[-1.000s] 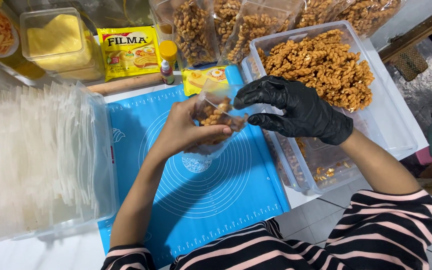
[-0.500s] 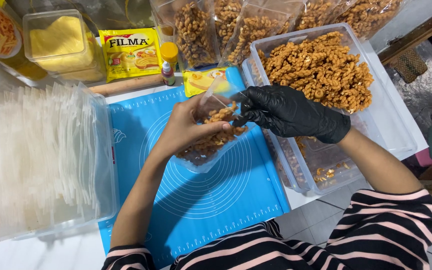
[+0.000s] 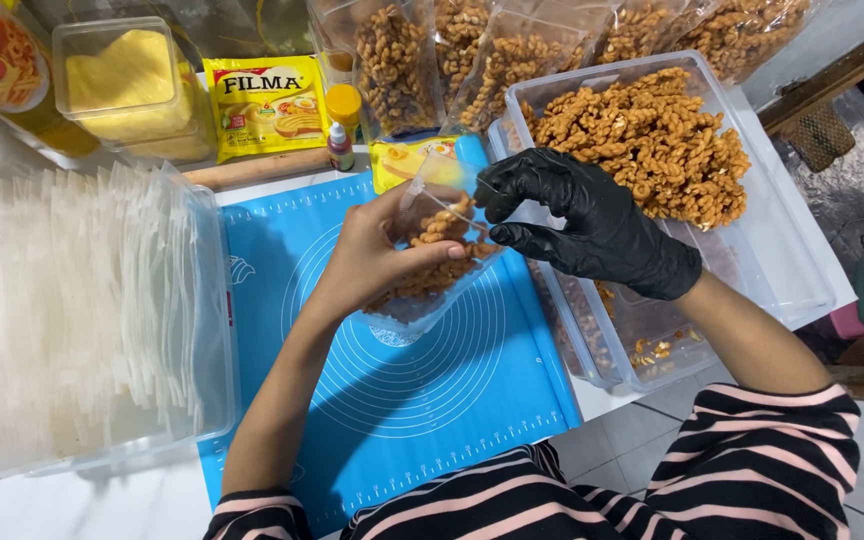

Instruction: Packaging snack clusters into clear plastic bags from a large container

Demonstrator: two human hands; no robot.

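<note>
We're gripping one snack bag (image 3: 430,262) in our bare left hand (image 3: 377,255), gloved right hand (image 3: 577,220) pinching its open top; four filled bags (image 3: 512,50) are leaning behind one tub (image 3: 752,190).

L hand (image 3: 377,262) bare | R hand (image 3: 592,225) blk glove | sleeves blk/pink striped

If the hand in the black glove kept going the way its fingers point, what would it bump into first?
Most likely the clear bag of snack twists held by the left hand. The right hand points leftward, its fingertips already at the bag's open top, though depth is hard to judge.
</note>
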